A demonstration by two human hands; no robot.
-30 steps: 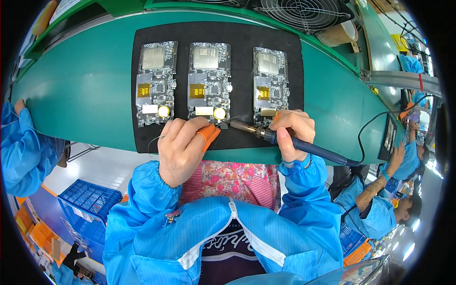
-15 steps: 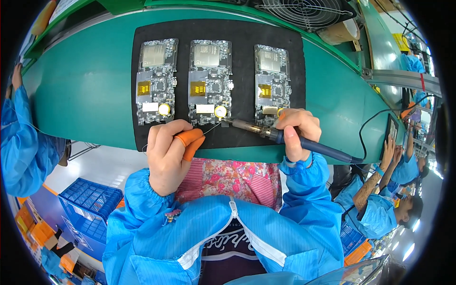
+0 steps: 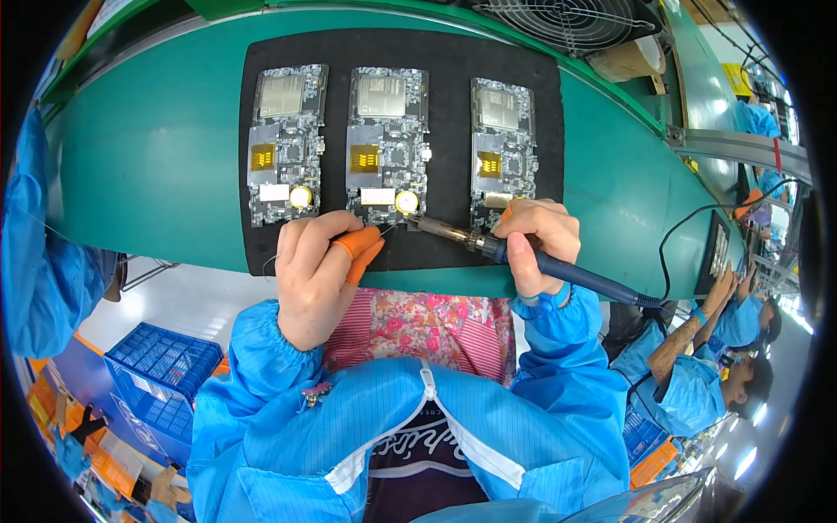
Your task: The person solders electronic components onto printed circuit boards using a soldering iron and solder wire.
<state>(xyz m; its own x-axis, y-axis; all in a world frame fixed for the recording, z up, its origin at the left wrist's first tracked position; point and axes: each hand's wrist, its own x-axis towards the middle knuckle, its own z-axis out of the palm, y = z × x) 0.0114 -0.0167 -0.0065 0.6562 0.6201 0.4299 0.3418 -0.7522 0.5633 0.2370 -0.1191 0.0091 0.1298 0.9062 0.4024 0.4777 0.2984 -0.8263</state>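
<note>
Near the middle of the head view, on a green surface [image 3: 157, 166], lies a black mat [image 3: 445, 61] bearing three circuit boards side by side; the middle circuit board [image 3: 386, 139] carries a round silvery coin cell [image 3: 406, 202] at its lower edge, toward six o'clock on the board; the left circuit board [image 3: 288, 139] shows a like disc at its own lower edge, and the right circuit board [image 3: 503, 135] sits toward three o'clock of the middle one, partly covered at its foot by fingers. At seven o'clock from the coin cell, the left hand [image 3: 314, 275] is curled, its thumb and forefinger in orange finger cots [image 3: 359, 247] pinched together on a thin solder wire [image 3: 392, 226] whose end points up toward the cell. At four o'clock from the cell, the right hand [image 3: 536, 244] is closed around the blue handle of a soldering iron [image 3: 523, 255]; the iron's metal tip reaches to just beside the coin cell, whether touching I cannot tell; its cable runs off toward four o'clock. Both forearms wear blue sleeves. Toward twelve o'clock a wire fan guard [image 3: 567, 16] shows; at eight o'clock a blue plastic crate [image 3: 161, 366] stands below the surface; at four o'clock another person in blue [image 3: 697, 383] works.
</note>
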